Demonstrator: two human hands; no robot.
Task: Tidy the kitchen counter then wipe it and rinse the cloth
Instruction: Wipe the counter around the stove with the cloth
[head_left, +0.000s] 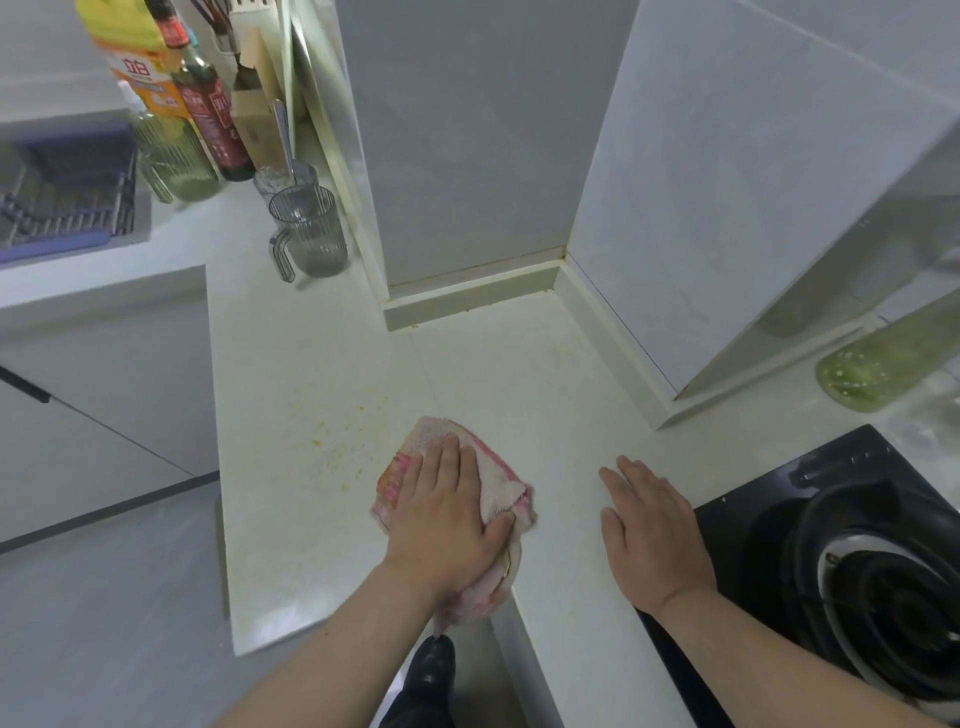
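Observation:
A pink and white cloth (498, 467) lies bunched on the white counter (311, 519) near its front edge. My left hand (447, 514) presses down on the cloth with its fingers flat, and the thumb hooks over a fold at the cloth's right side. Part of the cloth hangs over the counter edge under my wrist. Yellow crumbs and stains (332, 441) are scattered just left of the cloth. My right hand (649, 535) rests flat on the counter to the right of the cloth, holding nothing.
A black gas hob (857, 545) sits at the right. Two ribbed glass jugs (309, 228) stand at the back, with bottles (213, 114) and a dish rack (62, 202) to the left. A greenish bottle (872, 369) lies at the far right. A tiled column stands behind.

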